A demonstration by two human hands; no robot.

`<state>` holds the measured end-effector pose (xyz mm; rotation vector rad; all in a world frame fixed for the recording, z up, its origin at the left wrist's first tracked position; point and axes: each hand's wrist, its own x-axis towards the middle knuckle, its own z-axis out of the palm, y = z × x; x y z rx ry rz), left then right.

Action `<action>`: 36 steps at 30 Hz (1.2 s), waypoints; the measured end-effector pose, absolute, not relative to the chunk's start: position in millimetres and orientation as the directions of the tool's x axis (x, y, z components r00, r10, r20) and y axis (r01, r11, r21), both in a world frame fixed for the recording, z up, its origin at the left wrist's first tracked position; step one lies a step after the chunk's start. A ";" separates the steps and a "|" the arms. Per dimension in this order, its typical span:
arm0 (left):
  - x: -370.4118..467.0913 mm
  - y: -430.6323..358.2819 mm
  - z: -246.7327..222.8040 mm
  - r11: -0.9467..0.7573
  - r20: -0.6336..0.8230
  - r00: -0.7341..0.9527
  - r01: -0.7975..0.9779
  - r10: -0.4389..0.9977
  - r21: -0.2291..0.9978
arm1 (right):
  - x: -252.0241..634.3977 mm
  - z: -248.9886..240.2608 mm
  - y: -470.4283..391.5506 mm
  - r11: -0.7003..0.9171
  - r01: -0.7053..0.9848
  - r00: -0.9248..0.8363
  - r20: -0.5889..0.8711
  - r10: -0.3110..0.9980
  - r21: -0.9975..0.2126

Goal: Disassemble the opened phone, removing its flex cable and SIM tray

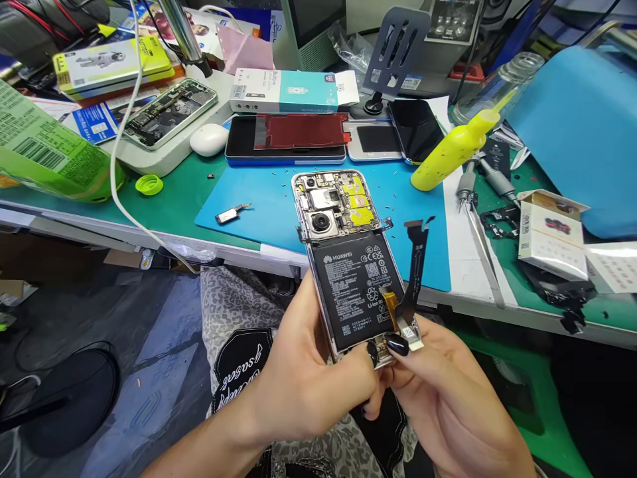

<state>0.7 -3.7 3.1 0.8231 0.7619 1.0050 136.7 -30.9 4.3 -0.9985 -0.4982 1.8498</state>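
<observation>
Between my hands is an opened smartphone (343,285), its back off, tilted above my lap with its upper end over the blue mat. A black battery fills its lower part; cameras and yellow-covered circuitry show at the top. My left hand (318,372) wraps round the phone's left side, thumb on the bottom edge. My right hand (438,385) grips the lower right corner, its thumb by a dark flex cable (418,272) that stands up loose from the phone. The fingers beneath the phone are partly hidden. On the mat lies a small metal component (229,214).
The blue mat (249,192) carries tiny screws. Behind it lie a phone with a red film (301,131) and more phones. A yellow bottle (455,149), tweezers (482,245) and a small white box (552,236) are on the right. A white cable (119,153) hangs over the left edge.
</observation>
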 end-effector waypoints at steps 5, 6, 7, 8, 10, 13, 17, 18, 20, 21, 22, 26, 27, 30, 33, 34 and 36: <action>3.8 -5.8 5.4 0.360 -0.190 0.386 -0.438 0.903 0.824 | 134.9 3.0 -31.3 -0.482 -0.573 -0.236 -0.429 0.872 -0.663; 4.2 -6.0 4.8 0.374 -0.186 0.407 -0.454 0.894 0.809 | 134.4 2.2 -31.2 -0.483 -0.576 -0.240 -0.428 0.871 -0.660; 4.3 -6.0 3.8 0.380 -0.174 0.424 -0.470 0.889 0.797 | 133.9 1.4 -31.0 -0.484 -0.576 -0.244 -0.426 0.871 -0.659; 4.2 -5.8 2.6 0.378 -0.159 0.435 -0.482 0.887 0.790 | 133.5 0.7 -30.8 -0.482 -0.577 -0.245 -0.422 0.873 -0.660; 3.0 -4.8 0.0 0.367 -0.133 0.442 -0.500 0.887 0.785 | 133.0 -0.1 -30.4 -0.479 -0.579 -0.249 -0.417 0.874 -0.660; 0.3 -3.2 -3.0 0.368 -0.115 0.452 -0.526 0.885 0.767 | 133.8 0.0 -30.4 -0.486 -0.579 -0.264 -0.414 0.871 -0.654; -1.7 -1.9 -3.1 0.433 -0.167 0.477 -0.526 0.863 0.732 | 136.3 1.6 -32.4 -0.484 -0.559 -0.274 -0.401 0.874 -0.673; -1.9 -1.6 -2.6 0.444 -0.188 0.471 -0.521 0.862 0.729 | 136.3 2.3 -32.9 -0.486 -0.553 -0.270 -0.406 0.873 -0.677; -2.1 -1.4 -1.6 0.455 -0.219 0.454 -0.516 0.864 0.726 | 135.1 3.8 -33.1 -0.487 -0.541 -0.262 -0.413 0.872 -0.685; -2.0 -1.5 -1.1 0.460 -0.230 0.448 -0.515 0.864 0.723 | 134.1 4.5 -32.9 -0.484 -0.535 -0.253 -0.415 0.874 -0.693; -1.9 -1.7 -0.7 0.464 -0.243 0.439 -0.515 0.865 0.720 | 133.1 5.0 -32.5 -0.476 -0.526 -0.237 -0.416 0.878 -0.705; 0.1 -3.7 0.7 0.454 -0.272 0.391 -0.516 0.880 0.727 | 131.6 3.7 -30.3 -0.442 -0.396 -0.109 -0.437 0.893 -0.805; 0.9 -4.2 1.1 0.449 -0.264 0.393 -0.517 0.881 0.729 | 132.0 2.6 -29.9 -0.433 -0.359 -0.083 -0.433 0.897 -0.827; 2.5 -4.8 2.7 0.463 -0.237 0.441 -0.522 0.865 0.717 | 133.8 -0.5 -29.3 -0.406 -0.304 -0.058 -0.409 0.911 -0.862; 2.4 -5.3 3.9 0.475 -0.238 0.461 -0.511 0.855 0.716 | 134.6 -1.7 -30.7 -0.402 -0.299 -0.053 -0.406 0.913 -0.866; 2.1 -5.6 4.0 0.471 -0.241 0.454 -0.504 0.857 0.724 | 134.7 -1.5 -31.8 -0.407 -0.303 -0.054 -0.411 0.910 -0.862; 1.6 -6.6 3.0 0.461 -0.244 0.444 -0.490 0.862 0.740 | 134.9 -0.3 -34.9 -0.424 -0.327 -0.064 -0.428 0.902 -0.844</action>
